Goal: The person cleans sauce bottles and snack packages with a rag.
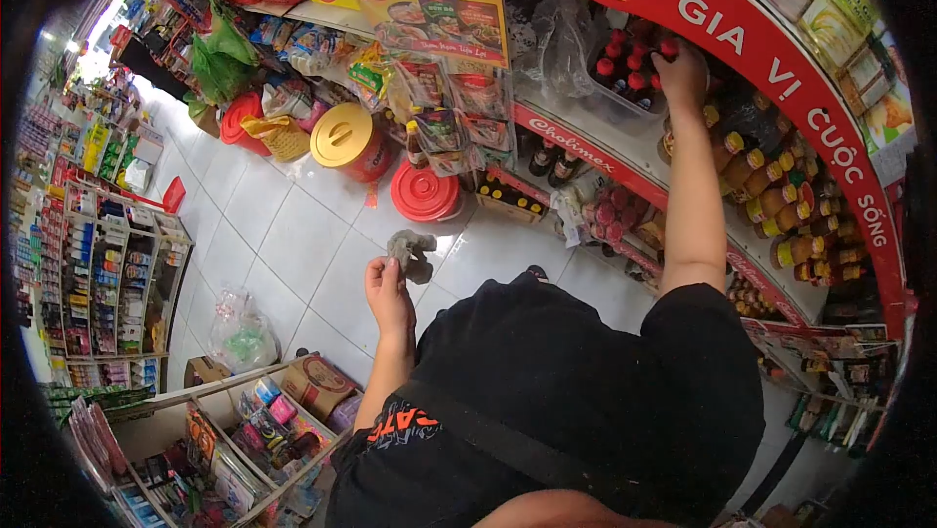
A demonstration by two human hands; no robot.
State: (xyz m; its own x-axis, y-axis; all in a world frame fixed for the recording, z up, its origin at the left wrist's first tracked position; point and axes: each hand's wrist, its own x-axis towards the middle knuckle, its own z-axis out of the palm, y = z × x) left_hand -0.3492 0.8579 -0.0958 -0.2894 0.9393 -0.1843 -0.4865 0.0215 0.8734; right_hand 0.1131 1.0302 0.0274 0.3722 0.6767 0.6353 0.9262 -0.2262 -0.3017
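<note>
My left hand (387,286) pinches a crumpled grey cloth (414,255) and holds it up over the tiled floor. At the red-edged shelf, my stretched-out right hand (683,77) has its fingers curled at a red-capped bottle (669,48); part of the grip is hidden. Several more dark bottles with red caps (607,67) stand close together in a clear plastic bin (625,110) beside that hand. A crumpled clear plastic bag (563,40) lies left of the bin on the same shelf.
Yellow-capped bottles (781,201) fill the shelf's right part. Hanging seasoning packets (454,103), a red-lidded tub (427,188) and a gold-lidded tub (344,138) stand ahead. At lower left are a divided goods bin (229,386) and a tied plastic bag (241,333).
</note>
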